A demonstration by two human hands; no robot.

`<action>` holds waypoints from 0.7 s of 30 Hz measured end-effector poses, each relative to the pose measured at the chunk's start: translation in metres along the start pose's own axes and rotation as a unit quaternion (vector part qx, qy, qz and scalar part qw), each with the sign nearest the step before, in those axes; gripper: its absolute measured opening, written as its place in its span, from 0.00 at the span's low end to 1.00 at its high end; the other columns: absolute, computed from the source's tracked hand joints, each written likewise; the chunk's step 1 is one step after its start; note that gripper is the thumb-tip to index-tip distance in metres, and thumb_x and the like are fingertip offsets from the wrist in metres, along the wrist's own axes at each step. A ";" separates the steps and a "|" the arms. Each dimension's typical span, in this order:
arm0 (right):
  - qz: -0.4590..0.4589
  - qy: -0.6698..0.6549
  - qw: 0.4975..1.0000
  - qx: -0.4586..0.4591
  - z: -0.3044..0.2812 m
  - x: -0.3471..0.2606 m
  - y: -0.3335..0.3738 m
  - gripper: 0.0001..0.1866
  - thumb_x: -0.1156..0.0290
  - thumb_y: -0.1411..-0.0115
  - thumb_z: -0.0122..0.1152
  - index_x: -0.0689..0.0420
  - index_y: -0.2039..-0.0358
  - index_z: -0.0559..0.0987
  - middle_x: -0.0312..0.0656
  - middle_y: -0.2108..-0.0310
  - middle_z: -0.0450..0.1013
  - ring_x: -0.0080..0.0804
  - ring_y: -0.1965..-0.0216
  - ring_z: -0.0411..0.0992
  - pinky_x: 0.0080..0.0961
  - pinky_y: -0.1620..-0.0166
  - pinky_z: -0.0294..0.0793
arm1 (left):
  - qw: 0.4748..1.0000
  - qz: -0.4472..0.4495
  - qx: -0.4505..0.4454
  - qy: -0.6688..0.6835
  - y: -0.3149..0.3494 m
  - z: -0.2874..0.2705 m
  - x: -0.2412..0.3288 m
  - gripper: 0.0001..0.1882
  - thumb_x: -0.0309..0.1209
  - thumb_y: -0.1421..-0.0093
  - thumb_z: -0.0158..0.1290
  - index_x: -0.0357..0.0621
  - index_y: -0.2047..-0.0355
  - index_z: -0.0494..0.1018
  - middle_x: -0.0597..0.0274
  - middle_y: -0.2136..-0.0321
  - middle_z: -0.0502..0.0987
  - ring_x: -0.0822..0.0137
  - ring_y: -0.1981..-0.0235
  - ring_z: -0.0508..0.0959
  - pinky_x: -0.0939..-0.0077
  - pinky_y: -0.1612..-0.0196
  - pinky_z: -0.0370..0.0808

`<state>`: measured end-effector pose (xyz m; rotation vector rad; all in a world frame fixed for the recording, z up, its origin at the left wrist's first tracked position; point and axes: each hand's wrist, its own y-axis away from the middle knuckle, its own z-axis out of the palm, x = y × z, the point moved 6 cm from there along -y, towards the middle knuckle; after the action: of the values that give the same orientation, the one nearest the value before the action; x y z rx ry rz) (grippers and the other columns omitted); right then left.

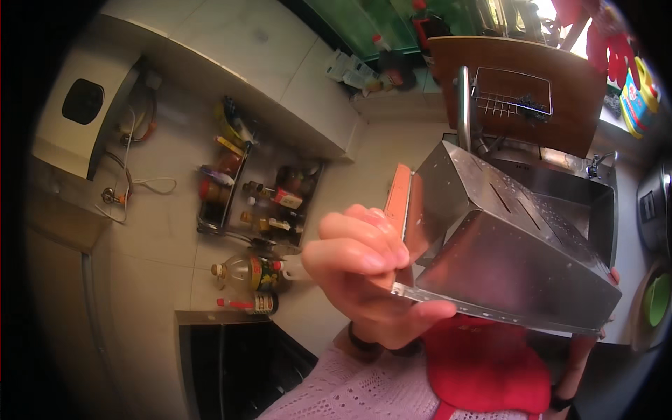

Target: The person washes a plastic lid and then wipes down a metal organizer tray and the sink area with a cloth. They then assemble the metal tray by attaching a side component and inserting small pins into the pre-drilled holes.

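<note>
A wet, slotted stainless steel box (pixel 518 269) with an orange strip (pixel 398 196) along its left edge is held up and tilted in front of my body. It looks like a knife holder, with narrow slots in its upper face and water drops on the metal. My left hand (pixel 353 262) is closed round its left end, fingers curled over the orange strip and thumb along the lower edge. At the far right end, my right hand (pixel 607 327) supports the box from behind; only some fingertips show round the edge. The rest of that hand is hidden by the box.
Behind the box lies a steel sink (pixel 598 210) with a tap (pixel 465 105). A brown board (pixel 441 63) leans at the back, near a wire rack (pixel 514 91). Bottles (pixel 241 271) and a condiment rack (pixel 241 175) stand left. A dark pot (pixel 654 210) and green bowl (pixel 656 299) are right.
</note>
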<state>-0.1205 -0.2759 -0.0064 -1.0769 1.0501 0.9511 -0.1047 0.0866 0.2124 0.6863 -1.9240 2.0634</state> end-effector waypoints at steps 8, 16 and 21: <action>0.076 -0.055 0.995 0.015 0.013 0.033 0.005 0.28 0.64 0.35 0.48 0.64 0.38 0.59 0.42 0.40 0.60 0.30 0.43 0.63 0.30 0.43 0.67 | 0.977 0.000 -0.011 -0.212 0.005 0.008 -0.043 0.60 0.64 0.63 0.66 0.36 0.42 0.52 0.55 0.49 0.56 0.59 0.48 0.61 0.61 0.46 0.66; 0.161 -0.019 0.983 -0.084 0.043 0.025 -0.008 0.37 0.79 0.46 0.58 0.61 0.36 0.57 0.43 0.50 0.67 0.29 0.59 0.72 0.25 0.66 0.79 | 0.952 -0.126 0.085 -0.265 0.008 -0.016 -0.062 0.26 0.48 0.34 0.48 0.36 0.49 0.64 0.60 0.50 0.65 0.70 0.51 0.65 0.77 0.44 0.58; 0.028 0.084 0.988 -0.127 0.063 -0.032 -0.033 0.29 0.79 0.46 0.60 0.64 0.42 0.66 0.46 0.47 0.68 0.33 0.46 0.66 0.24 0.43 0.63 | 0.959 -0.155 0.192 -0.142 0.013 -0.019 -0.064 0.26 0.41 0.33 0.46 0.36 0.43 0.59 0.56 0.40 0.59 0.63 0.37 0.57 0.68 0.34 0.48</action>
<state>-0.0844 -0.2247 0.0406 -1.3628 1.1223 1.0735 -0.0588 0.1132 0.1698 1.3424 -1.4193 2.2395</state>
